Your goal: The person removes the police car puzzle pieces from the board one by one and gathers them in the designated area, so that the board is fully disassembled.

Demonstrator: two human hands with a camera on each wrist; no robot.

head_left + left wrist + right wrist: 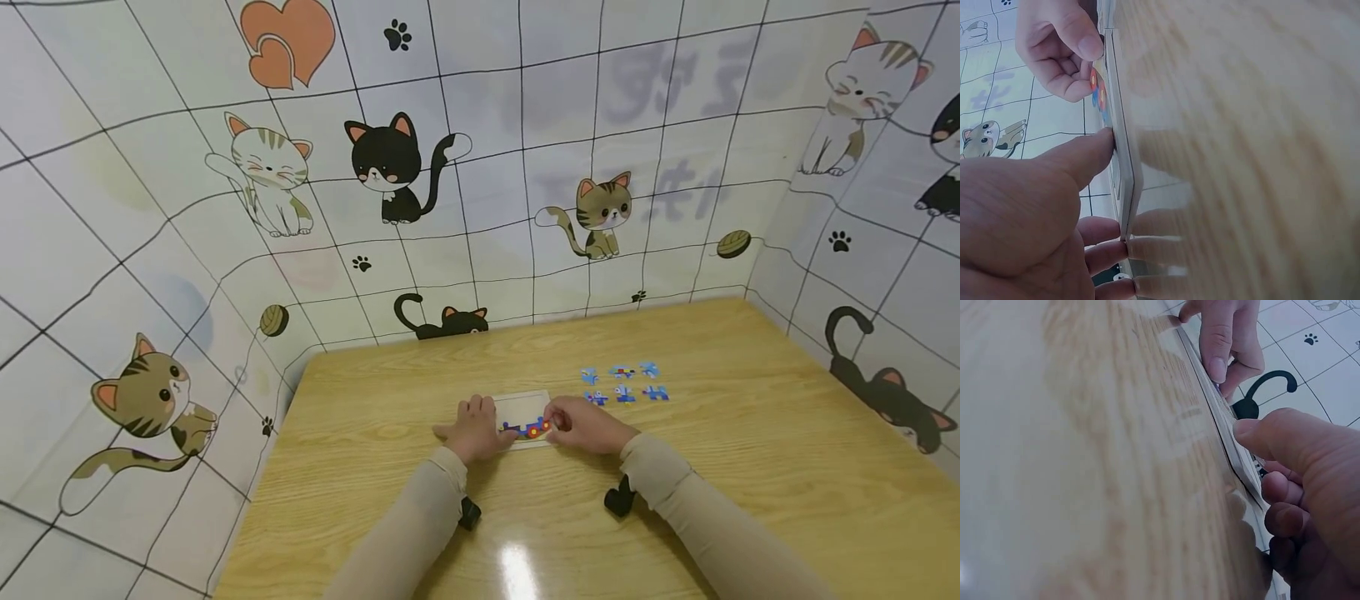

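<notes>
A thin, pale puzzle board (525,407) lies on the table, with joined jigsaw pieces (519,432) in blue, red and yellow along its near side. My left hand (476,429) rests over the board's left end, fingers spread; in the left wrist view its thumb (1094,153) presses at the board's edge. At the right end, my right hand (588,423) pinches a puzzle piece (547,425) with a red and yellow round shape, beside the joined ones. The right wrist view shows this hand's thumb (1260,434) at the board's rim and its other fingers curled, hiding the piece.
Several loose blue puzzle pieces (624,392) lie in two rows right of and beyond the board. The wooden table (360,417) meets a cat-patterned wall covering (495,250) at the back and sides. Black wrist mounts (619,498) hang under both sleeves.
</notes>
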